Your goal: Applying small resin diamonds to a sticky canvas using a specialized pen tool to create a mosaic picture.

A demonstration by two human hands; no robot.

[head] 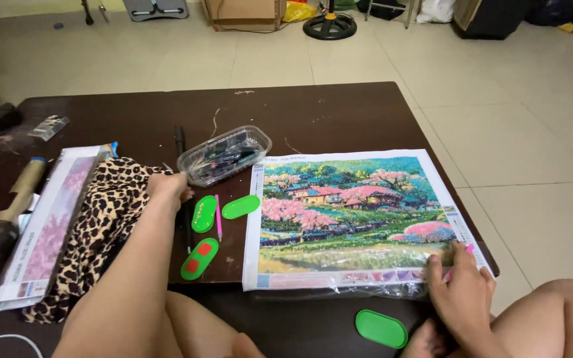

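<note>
Head view, 1 frame. I see a dark brown table (339,113) with a colourful landscape canvas (349,215) lying flat on its right half: pink trees, a red-roofed house, green ground. A clear plastic film (366,275) covers the canvas's lower strip and wrinkles at the near edge.

My right hand (462,292) sits at the lower right corner of the canvas, fingers curled closed around a pink pen (469,250) whose tip points at the picture; the fingertips press on the film. A green oval tray (381,328) lies near this hand, just off the canvas's near edge.

My left hand (167,187) rests at the left, fingers bent down onto a leopard-print cloth (104,225); I cannot tell whether it grips the cloth or only lies on it. Just right of it lie 3 more green oval trays (203,213), a second pink pen (218,215) between 2 of them, and a black rod (182,179). A clear plastic box (232,155) of small dark items stands beyond them, touching the canvas's top left corner. A flat printed carton (48,229) lies left of the cloth
</note>
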